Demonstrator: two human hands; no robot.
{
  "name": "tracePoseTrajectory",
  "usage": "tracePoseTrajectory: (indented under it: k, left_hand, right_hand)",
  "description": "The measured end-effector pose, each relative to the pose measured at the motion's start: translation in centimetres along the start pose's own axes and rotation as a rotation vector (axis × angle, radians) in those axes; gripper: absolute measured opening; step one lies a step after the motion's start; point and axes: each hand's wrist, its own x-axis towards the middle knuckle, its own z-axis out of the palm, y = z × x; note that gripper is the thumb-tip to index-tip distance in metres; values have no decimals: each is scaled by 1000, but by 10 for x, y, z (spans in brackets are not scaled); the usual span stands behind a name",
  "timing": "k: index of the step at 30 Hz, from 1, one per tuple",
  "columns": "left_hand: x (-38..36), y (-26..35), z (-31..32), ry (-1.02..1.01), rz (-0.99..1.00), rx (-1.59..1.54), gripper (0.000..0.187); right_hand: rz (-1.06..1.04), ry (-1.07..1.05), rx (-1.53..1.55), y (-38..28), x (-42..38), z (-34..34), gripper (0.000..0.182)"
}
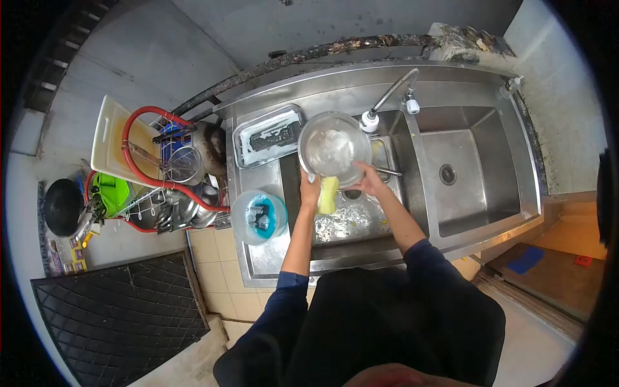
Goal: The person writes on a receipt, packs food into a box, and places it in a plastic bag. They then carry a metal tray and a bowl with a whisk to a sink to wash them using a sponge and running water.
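A clear, wet plastic bowl [332, 143] is held over the left sink basin, its rim near the faucet head. My right hand [369, 181] grips the bowl's near right edge. My left hand [311, 191] is closed at the bowl's near left edge with a yellow sponge [328, 195] against its inner side; some of its fingers are hidden. Below the hands, the basin floor [351, 222] has suds and small scraps. A metal pan [383, 153] with a handle sits in the basin, partly covered by the bowl.
A soapy metal tray [269, 137] and a tub of blue liquid [259, 217] stand on the left drainboard. The faucet [370, 121] hangs above the basin. Further left, a red-framed dish rack [132, 164] holds utensils and a cutting board. The second basin [461, 174] lies to the right.
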Motion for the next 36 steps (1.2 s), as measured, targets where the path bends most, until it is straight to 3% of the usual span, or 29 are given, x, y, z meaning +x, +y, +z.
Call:
tracePoseTrajectory:
  k: [2,5,6,7,9,11,13,15,17,18,19,20,21,22,23,24,25,27,28,29,31,33,35,36]
  left_hand:
    - [10,-40,-1,-160,22,-202,61]
    - [24,-110,-8,-243,-118,-273,53]
    - [5,-84,-16,-324,-320,-563,42]
    - [-1,-86,-28,-325,-328,-568,42]
    - [-2,-86,-52,-889,-834,-1053,37]
    - [-34,-50,-56,-843,-894,-1015,39]
    - [-73,-14,-60,-477,-655,-821,39]
    - [-86,-3,-81,-499,-549,-765,30]
    - [-93,-11,-106,-245,-479,-786,31]
    - [-96,-4,-121,-79,-475,-705,32]
    - [-98,10,-135,86,-473,-620,34]
    - [-102,25,-143,147,-343,-641,34]
    - [-104,38,-149,201,-208,-656,34]
    - [-103,45,-152,206,-208,-654,34]
    - [-102,51,-151,134,-62,-703,36]
    - [-98,55,-148,56,86,-750,39]
    - [-92,50,-140,45,86,-751,39]
    - [-80,28,-107,191,376,-110,45]
    - [-76,26,-80,134,469,-36,51]
    - [-72,24,-49,77,560,38,57]
    - [-59,-11,12,-68,667,120,66]
    - [-69,-9,49,-349,555,400,69]
    - [-83,-22,80,-551,593,662,67]
    - [-95,-20,82,-514,705,630,58]
  right_hand:
    - [-183,74,-282,21,15,-15,50]
    - [-175,265,-218,16,11,-29,47]
    - [-171,270,-223,13,11,-34,47]
    - [-176,313,-292,13,10,-40,46]
    - [-204,386,-434,3,10,-45,44]
    - [-193,358,-539,-8,-4,-37,52]
    - [-320,553,-484,-13,3,-38,70]
    - [-676,677,-474,-1,-26,12,70]
    - [-1247,712,-1380,-7,5,-42,89]
    - [-1230,694,-1387,-3,-6,-35,89]
    - [-1035,715,-1502,-3,-31,-17,89]
    - [-838,732,-1607,0,-49,-4,90]
    - [-832,720,-1610,9,-55,-1,90]
    - [-871,881,-1819,16,-62,-1,90]
    - [-906,1055,-2024,22,-69,-2,91]
    - [-1118,1044,-1942,27,-74,-10,93]
    - [-1119,1057,-1940,33,-77,-14,93]
    - [-1215,820,-1358,42,-84,-24,92]
    - [-1001,836,-1240,43,-76,-41,92]
    - [-724,638,-745,46,-111,11,90]
    - [-729,498,-554,66,-119,18,80]
    - [-563,516,-542,80,-144,39,69]
    - [-719,499,-662,92,-145,27,63]
    - [-745,544,-731,89,-153,28,65]
